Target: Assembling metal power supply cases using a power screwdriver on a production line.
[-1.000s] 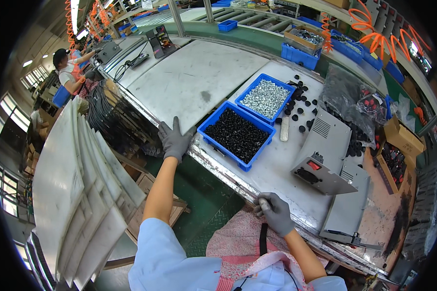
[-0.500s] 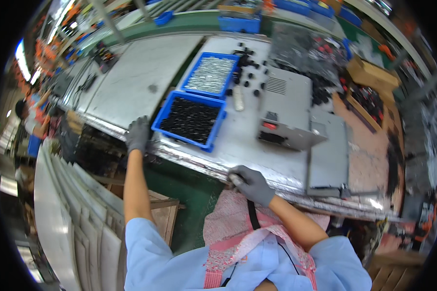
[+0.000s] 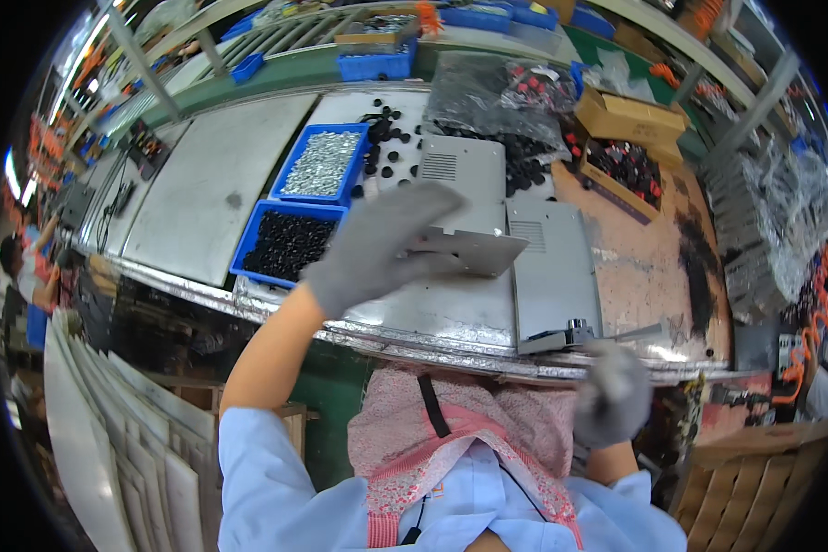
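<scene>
My left hand, in a grey glove, reaches over the bench with its fingers stretched and the thumb apart. Its fingertips overlap a bent grey metal panel with vent slots; whether they touch it I cannot tell. Beside that lies a second grey vented panel, with a small dark fitting at its near end. My right hand, gloved and blurred, is curled near the bench's front edge, right of that fitting. What it holds, if anything, cannot be made out.
Two blue bins sit at left, one with small black parts, one with silver metal pieces. Loose black caps lie behind the panels. An open carton stands at right. White sheets lean below left.
My left hand has moved right from the bench edge to over the bent panel. My right hand has swung right along the front edge. The view has shifted right.
</scene>
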Demonstrator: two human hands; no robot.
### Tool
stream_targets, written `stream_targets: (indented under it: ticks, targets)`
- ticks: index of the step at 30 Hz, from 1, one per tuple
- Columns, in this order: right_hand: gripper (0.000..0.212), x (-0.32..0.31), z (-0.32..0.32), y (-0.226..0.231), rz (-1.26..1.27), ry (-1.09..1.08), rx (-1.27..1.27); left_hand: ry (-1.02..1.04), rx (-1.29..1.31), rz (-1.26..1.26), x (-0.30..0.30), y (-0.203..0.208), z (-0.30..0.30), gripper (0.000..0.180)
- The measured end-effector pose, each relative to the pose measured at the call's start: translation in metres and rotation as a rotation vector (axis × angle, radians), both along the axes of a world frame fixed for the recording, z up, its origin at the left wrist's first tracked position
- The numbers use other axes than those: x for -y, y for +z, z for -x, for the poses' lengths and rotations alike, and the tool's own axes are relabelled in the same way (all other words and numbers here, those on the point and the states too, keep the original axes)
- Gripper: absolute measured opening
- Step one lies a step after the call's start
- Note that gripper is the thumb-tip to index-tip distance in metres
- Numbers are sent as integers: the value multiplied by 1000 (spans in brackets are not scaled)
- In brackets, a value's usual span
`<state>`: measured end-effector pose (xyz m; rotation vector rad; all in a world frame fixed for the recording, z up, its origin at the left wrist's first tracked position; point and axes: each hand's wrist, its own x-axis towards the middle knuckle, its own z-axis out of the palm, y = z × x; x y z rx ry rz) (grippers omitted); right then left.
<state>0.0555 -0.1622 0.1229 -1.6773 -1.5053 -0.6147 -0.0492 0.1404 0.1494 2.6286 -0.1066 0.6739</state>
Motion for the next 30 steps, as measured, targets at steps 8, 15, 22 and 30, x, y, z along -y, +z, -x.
stream_targets:
  ticks: [8,15,22,30]
  targets:
    - [54,67,-59,-41,272,-360,-253,158,-44,-307,1,-30,-35,16]
    - [28,66,-78,-31,327,-305,-164,464,245,265,-37,62,49,38]
    - [28,50,-55,3,368,-246,130,836,320,50,-119,82,127,31]
    - [30,21,-45,49,328,-170,353,1173,44,-623,-275,-8,223,12]
